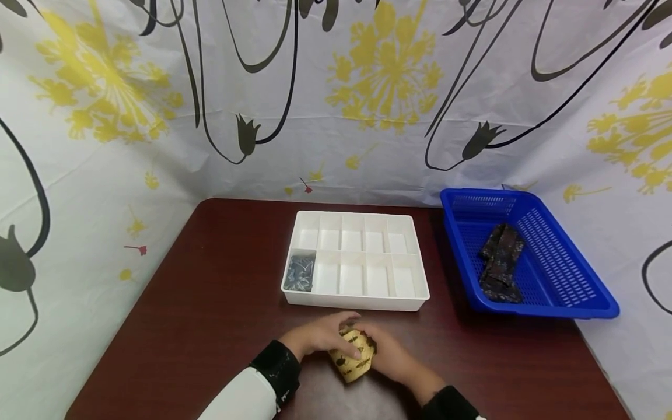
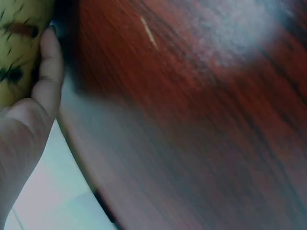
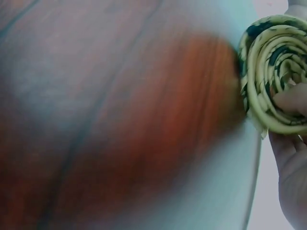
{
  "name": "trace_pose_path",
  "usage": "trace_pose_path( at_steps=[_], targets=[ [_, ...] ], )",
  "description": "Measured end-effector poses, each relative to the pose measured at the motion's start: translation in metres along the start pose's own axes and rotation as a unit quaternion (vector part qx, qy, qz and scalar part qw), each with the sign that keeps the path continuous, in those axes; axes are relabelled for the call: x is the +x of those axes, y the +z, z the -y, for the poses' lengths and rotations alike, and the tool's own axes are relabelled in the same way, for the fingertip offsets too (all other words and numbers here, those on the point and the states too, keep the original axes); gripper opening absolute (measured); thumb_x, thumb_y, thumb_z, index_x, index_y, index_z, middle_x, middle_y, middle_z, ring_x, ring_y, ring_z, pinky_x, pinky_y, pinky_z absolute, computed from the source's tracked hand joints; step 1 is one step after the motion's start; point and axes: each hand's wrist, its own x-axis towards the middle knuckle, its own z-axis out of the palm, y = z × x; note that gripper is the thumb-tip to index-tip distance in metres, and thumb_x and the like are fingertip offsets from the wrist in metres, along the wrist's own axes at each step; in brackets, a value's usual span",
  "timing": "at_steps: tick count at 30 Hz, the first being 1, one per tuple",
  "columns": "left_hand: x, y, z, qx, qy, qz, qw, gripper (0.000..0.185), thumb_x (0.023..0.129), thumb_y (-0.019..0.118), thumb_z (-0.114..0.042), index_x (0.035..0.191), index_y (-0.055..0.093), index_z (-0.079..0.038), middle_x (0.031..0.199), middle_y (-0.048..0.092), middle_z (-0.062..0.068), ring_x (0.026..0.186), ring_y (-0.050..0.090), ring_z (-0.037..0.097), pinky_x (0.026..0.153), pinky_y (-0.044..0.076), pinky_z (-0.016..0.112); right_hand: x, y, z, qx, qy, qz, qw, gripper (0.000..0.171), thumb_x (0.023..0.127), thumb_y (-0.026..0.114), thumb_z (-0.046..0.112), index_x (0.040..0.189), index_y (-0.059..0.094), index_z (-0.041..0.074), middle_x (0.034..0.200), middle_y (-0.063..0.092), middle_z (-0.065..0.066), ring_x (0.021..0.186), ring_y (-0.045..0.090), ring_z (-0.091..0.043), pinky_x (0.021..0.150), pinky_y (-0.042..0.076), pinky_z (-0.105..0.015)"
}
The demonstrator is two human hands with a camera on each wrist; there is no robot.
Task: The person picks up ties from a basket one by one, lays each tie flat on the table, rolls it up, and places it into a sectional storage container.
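A rolled-up yellow cloth [image 1: 353, 364] with a dark pattern is held between both hands above the near part of the table. My left hand [image 1: 322, 336] grips it from the left, its thumb along the patterned side; the left wrist view shows part of the yellow cloth [image 2: 17, 52] beside that hand [image 2: 41, 100]. From the right, my right hand [image 1: 391, 357] holds the other end. In the right wrist view the cloth's spiral end [image 3: 261, 72] faces the camera, and a digit of the right hand [image 3: 292, 177] presses near its centre.
Beyond the hands stands a white divided box [image 1: 357, 304]; its near-left compartment holds a dark bundle [image 1: 300, 273]. At the right, a blue basket [image 1: 567, 268] contains dark patterned folded cloth [image 1: 502, 262]. Everything stands on a dark red-brown table [image 1: 210, 326], with a patterned curtain [image 1: 315, 151] behind.
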Motion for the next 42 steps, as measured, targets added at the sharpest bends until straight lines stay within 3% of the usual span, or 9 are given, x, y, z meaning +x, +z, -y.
trace_pose_path(
  at_steps=[4, 9, 12, 15, 19, 23, 26, 34, 42],
  targets=[
    [-0.001, 0.001, -0.004, 0.002, 0.016, 0.021, 0.9996, 0.088, 0.067, 0.080, -0.006, 0.144, 0.038, -0.005, 0.114, 0.058, 0.007, 0.099, 0.056, 0.017, 0.089, 0.045, 0.033, 0.005, -0.001, 0.004, -0.038, -0.041, -0.003, 0.998, 0.048, 0.082, 0.075, 0.014, 0.126, 0.059, 0.009, 0.122, 0.063, -0.009, 0.109, 0.060, -0.021, 0.091, 0.050, -0.034],
    [-0.003, 0.002, -0.011, -0.011, 0.052, -0.009, 0.9986, 0.078, 0.066, 0.075, -0.006, 0.139, 0.046, -0.009, 0.103, 0.059, 0.005, 0.087, 0.057, 0.016, 0.074, 0.050, 0.029, 0.011, -0.005, 0.008, -0.130, -0.082, -0.076, 0.985, 0.060, 0.071, 0.080, 0.003, 0.127, 0.058, 0.002, 0.122, 0.063, -0.015, 0.109, 0.061, -0.030, 0.091, 0.050, -0.040],
    [-0.005, 0.000, -0.017, -0.011, 0.071, -0.031, 0.9970, 0.065, 0.068, 0.070, -0.006, 0.131, 0.054, -0.014, 0.095, 0.059, 0.005, 0.078, 0.058, 0.016, 0.065, 0.051, 0.029, 0.016, -0.011, 0.016, -0.152, -0.072, -0.114, 0.979, 0.067, 0.068, 0.081, -0.001, 0.131, 0.057, 0.004, 0.120, 0.065, -0.013, 0.105, 0.063, -0.028, 0.087, 0.052, -0.038],
    [-0.006, -0.005, -0.025, -0.022, 0.088, -0.051, 0.9946, 0.063, 0.071, 0.066, -0.006, 0.132, 0.054, -0.015, 0.093, 0.058, 0.006, 0.074, 0.056, 0.016, 0.061, 0.050, 0.029, 0.020, -0.019, 0.026, -0.155, -0.051, -0.147, 0.975, 0.066, 0.070, 0.079, -0.005, 0.132, 0.058, 0.007, 0.117, 0.067, -0.011, 0.103, 0.064, -0.025, 0.084, 0.053, -0.037],
    [-0.002, -0.014, -0.034, -0.044, 0.093, -0.116, 0.9880, 0.060, 0.074, 0.066, -0.009, 0.132, 0.053, -0.013, 0.094, 0.057, 0.009, 0.076, 0.055, 0.017, 0.061, 0.051, 0.030, 0.025, -0.033, 0.035, -0.162, -0.033, -0.199, 0.966, 0.058, 0.073, 0.074, -0.010, 0.127, 0.060, 0.004, 0.117, 0.067, -0.011, 0.108, 0.062, -0.029, 0.087, 0.052, -0.043],
    [0.004, -0.029, -0.041, -0.056, 0.077, -0.212, 0.9727, 0.051, 0.075, 0.068, -0.011, 0.124, 0.054, -0.010, 0.096, 0.057, 0.011, 0.077, 0.056, 0.019, 0.062, 0.052, 0.031, 0.028, -0.052, 0.031, -0.187, -0.005, -0.250, 0.950, 0.049, 0.077, 0.071, -0.009, 0.123, 0.060, 0.000, 0.115, 0.068, -0.012, 0.110, 0.061, -0.030, 0.088, 0.051, -0.045],
    [0.009, -0.040, -0.045, -0.055, 0.061, -0.262, 0.9616, 0.050, 0.078, 0.068, -0.015, 0.125, 0.054, -0.013, 0.099, 0.057, 0.012, 0.078, 0.056, 0.020, 0.062, 0.051, 0.031, 0.028, -0.066, 0.022, -0.195, 0.034, -0.280, 0.939, 0.045, 0.080, 0.068, -0.007, 0.123, 0.060, -0.001, 0.116, 0.067, -0.015, 0.110, 0.061, -0.032, 0.089, 0.049, -0.046],
    [0.026, -0.056, -0.045, -0.059, 0.053, -0.318, 0.9449, 0.047, 0.078, 0.067, -0.014, 0.123, 0.052, -0.012, 0.096, 0.056, 0.011, 0.079, 0.055, 0.020, 0.061, 0.050, 0.029, 0.029, -0.093, -0.007, -0.212, 0.181, -0.295, 0.914, 0.047, 0.089, 0.058, 0.006, 0.135, 0.049, -0.002, 0.134, 0.050, -0.024, 0.125, 0.047, -0.039, 0.099, 0.039, -0.054],
    [0.038, -0.060, -0.039, -0.038, 0.036, -0.346, 0.9367, 0.046, 0.075, 0.067, -0.015, 0.119, 0.053, -0.007, 0.090, 0.058, 0.010, 0.072, 0.057, 0.019, 0.059, 0.049, 0.028, 0.025, -0.090, -0.028, -0.196, 0.246, -0.262, 0.913, 0.050, 0.094, 0.050, 0.012, 0.140, 0.040, -0.005, 0.141, 0.042, -0.027, 0.131, 0.039, -0.040, 0.106, 0.033, -0.053]
  ],
)
